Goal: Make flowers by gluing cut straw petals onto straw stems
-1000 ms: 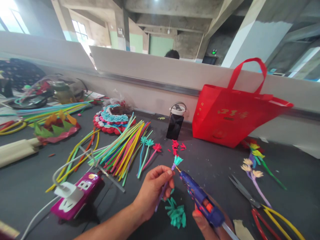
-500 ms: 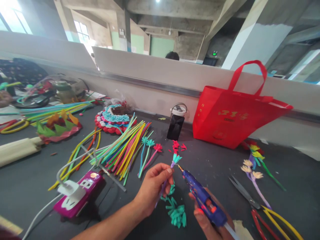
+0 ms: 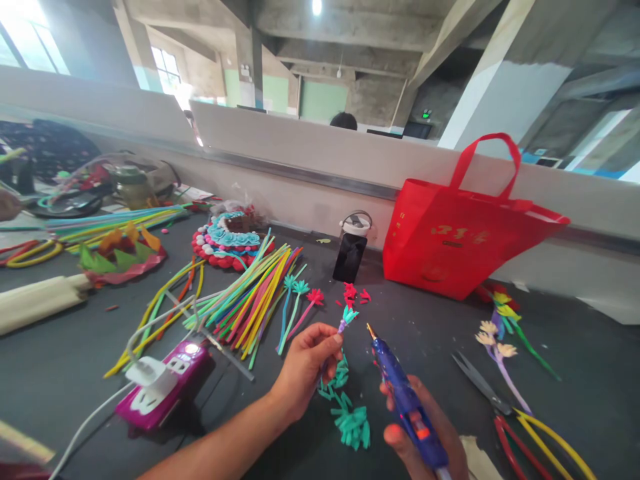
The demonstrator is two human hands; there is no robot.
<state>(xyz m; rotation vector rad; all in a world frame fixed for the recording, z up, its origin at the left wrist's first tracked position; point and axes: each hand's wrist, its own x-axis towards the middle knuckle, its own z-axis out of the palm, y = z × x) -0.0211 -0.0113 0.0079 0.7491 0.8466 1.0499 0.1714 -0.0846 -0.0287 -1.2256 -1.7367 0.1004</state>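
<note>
My left hand [image 3: 305, 370] pinches a purple pipe-cleaner stem topped with a small teal flower [image 3: 347, 315], held upright above the dark table [image 3: 60, 373]. My right hand [image 3: 425, 433] is wrapped round a blue hot glue gun [image 3: 405, 400], whose brass nozzle points up and sits a little to the right of the flower, apart from it. A heap of teal cut petals [image 3: 350, 420] lies on the table just below and between my hands.
A fan of coloured pipe cleaners [image 3: 250, 293] and finished stems lies left of centre, beside a magenta power strip [image 3: 165, 387] with a white plug. Scissors [image 3: 500, 400], a red tote bag [image 3: 465, 240], a black bottle [image 3: 350, 250] and a beaded wreath [image 3: 227, 237] surround them.
The glue gun's nozzle has drawn back to the right, away from the teal flower it was nearly touching. My left hand still holds the stem, shifted slightly.
</note>
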